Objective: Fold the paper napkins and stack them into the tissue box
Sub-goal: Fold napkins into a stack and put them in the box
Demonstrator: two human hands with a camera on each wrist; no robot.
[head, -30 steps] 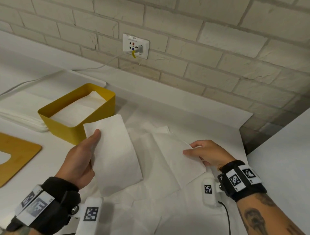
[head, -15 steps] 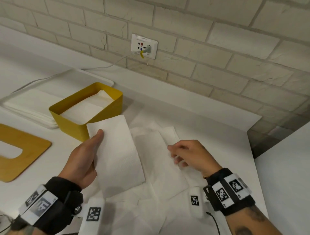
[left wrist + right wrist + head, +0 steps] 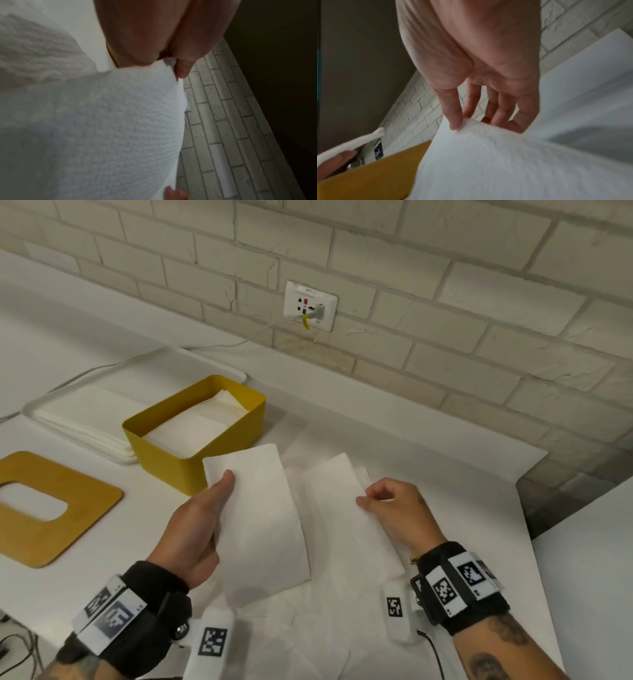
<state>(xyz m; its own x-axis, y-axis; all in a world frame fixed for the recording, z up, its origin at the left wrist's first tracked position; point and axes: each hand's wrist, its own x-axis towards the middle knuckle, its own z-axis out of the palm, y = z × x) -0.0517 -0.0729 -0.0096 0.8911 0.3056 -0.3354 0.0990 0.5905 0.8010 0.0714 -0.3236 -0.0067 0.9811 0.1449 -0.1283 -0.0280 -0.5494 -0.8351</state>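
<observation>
Beside the box: left hand grips a folded napkin | right hand pinches a second napkin mid-fold | next, likely: crease it, box both.

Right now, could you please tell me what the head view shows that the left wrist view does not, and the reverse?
Only the head view shows the right hand pinching a second napkin, the napkins stacked inside the yellow box, the wooden lid and the wall socket.

Only the left wrist view shows the dimpled texture of the held napkin up close.

Both show the left hand gripping that folded napkin, and the brick wall.
</observation>
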